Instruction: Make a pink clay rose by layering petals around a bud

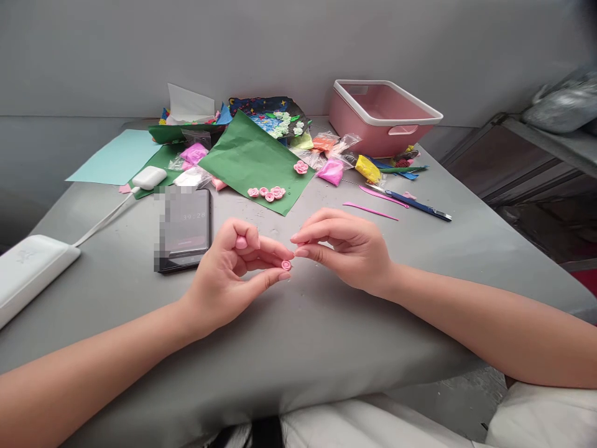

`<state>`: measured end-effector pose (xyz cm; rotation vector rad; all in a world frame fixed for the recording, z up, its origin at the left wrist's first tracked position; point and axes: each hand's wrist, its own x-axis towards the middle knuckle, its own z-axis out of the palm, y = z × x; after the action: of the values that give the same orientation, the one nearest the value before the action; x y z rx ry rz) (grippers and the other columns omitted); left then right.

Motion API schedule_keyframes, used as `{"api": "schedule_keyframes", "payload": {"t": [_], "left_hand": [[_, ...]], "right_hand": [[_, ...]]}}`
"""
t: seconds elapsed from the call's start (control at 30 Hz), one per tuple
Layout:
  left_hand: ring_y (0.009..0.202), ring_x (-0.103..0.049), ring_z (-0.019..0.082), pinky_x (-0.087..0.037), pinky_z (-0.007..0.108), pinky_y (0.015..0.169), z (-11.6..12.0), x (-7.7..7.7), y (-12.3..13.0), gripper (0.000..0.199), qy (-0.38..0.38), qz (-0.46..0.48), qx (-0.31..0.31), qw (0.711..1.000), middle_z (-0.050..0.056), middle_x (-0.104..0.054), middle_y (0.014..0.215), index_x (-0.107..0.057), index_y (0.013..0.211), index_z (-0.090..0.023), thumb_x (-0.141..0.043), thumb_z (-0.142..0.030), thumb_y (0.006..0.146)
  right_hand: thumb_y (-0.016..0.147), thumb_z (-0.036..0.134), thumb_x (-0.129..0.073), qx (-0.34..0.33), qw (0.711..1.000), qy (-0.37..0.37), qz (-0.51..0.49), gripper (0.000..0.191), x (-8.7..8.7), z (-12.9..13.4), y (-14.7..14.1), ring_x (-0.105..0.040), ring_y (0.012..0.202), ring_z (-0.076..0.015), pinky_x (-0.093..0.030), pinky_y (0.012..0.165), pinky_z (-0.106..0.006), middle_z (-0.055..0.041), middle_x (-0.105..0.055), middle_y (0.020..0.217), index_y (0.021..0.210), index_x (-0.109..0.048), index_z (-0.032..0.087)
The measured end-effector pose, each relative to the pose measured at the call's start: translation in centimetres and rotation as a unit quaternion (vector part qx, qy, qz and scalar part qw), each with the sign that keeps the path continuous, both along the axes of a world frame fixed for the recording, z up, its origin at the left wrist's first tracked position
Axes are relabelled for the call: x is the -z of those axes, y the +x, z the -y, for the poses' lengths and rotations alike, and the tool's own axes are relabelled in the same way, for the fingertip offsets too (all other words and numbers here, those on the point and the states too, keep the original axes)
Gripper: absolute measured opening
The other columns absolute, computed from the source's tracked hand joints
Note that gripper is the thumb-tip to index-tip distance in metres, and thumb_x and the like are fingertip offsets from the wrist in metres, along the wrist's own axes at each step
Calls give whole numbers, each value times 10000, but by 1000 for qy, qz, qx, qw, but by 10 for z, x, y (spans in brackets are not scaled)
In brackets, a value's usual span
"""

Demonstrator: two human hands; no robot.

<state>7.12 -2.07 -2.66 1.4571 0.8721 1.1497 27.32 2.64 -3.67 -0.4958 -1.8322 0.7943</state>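
Note:
Between the thumb and fingertips of my left hand [237, 267] is a small pink clay rose [286, 266] with a spiral centre. A lump of pink clay [241, 242] is tucked under a curled finger of the same hand. My right hand [347, 246] is closed in a pinch beside it, fingertips almost at the rose. A bit of pink clay [303, 243] shows between those fingers, mostly hidden. Beyond the hands, several finished pink clay roses [269, 195] lie on a green sheet [254, 162], with another pink flower [301, 167] near its right corner.
Left of my hands lies a phone [186, 230]; a white power bank [35, 274] with a cable is farther left. Bags of coloured clay [331, 171], a pink basket [382, 124], pink modelling tools [370, 211] and a blue-handled cutter [420, 205] occupy the back and right.

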Motion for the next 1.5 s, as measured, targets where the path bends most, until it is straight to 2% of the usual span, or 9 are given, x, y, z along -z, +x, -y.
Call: {"api": "schedule_keyframes", "payload": {"t": [0.2,0.37,0.53,0.67,0.77,0.93,1.17,1.3,1.5], "left_hand": [[757,-752,121,-647,282,756,2,0,0,430,-7,-14,-1,1000,-41,-797,917,-351,824,-257,-722,-43,785],[757,-742,119,-641,276,740,0,1,-1,435,-27,-12,-3,1000,-33,-793,907,-360,831,-250,-746,-57,774],[783,-746,116,-627,249,716,0,0,-1,430,-64,14,0,998,-28,-793,920,-351,829,-246,-738,-63,789],[843,-768,163,-641,310,767,0,-2,-1,422,-78,14,3,997,14,-807,969,-328,830,-254,-735,-143,822],[837,-777,186,-649,335,764,0,-4,-1,451,-81,11,-2,997,14,-811,952,-312,823,-259,-755,-178,814],[803,-769,152,-639,289,742,0,-4,-1,446,-84,22,-9,996,-18,-804,910,-329,820,-253,-757,-127,798],[798,-758,126,-636,271,755,0,-4,-1,448,-82,29,-21,996,-44,-789,879,-337,823,-248,-754,-92,785],[767,-754,133,-638,278,731,0,-6,-1,465,-84,23,-27,996,-37,-787,869,-333,817,-250,-774,-112,769],[816,-767,152,-644,291,741,0,-6,-2,439,-77,33,-20,996,-32,-800,898,-346,804,-253,-775,-160,786]], "right_hand": [[860,220,-733,-22,1000,17,-4,120,-1,2,0,-625,617,-109,-529,574,-251,-24,-699,690,749,-755,180],[844,166,-736,-11,1000,15,-10,54,0,1,0,-655,681,-114,-557,595,-238,-41,-712,794,878,-774,185],[838,216,-756,-8,1000,14,-9,90,0,0,0,-633,625,-111,-540,583,-249,-21,-700,690,755,-764,181],[829,173,-757,6,1000,11,-15,41,0,1,-1,-657,679,-124,-560,601,-256,-44,-724,781,854,-785,190],[839,204,-755,-2,1000,14,-10,44,0,1,-1,-649,659,-122,-553,605,-263,-32,-719,738,804,-781,196],[839,169,-751,-6,1000,25,-7,56,1,0,-1,-651,693,-126,-555,616,-262,-32,-711,786,876,-775,205],[848,215,-758,4,998,58,-9,29,2,-4,0,-663,824,-160,-579,775,-337,-38,-703,839,872,-770,226],[859,247,-749,28,997,67,-5,29,0,-4,0,-674,852,-184,-586,797,-370,-47,-721,847,838,-764,233],[845,202,-762,-9,997,70,-21,54,1,-3,-1,-687,846,-180,-593,830,-378,-32,-746,792,871,-777,247]]}}
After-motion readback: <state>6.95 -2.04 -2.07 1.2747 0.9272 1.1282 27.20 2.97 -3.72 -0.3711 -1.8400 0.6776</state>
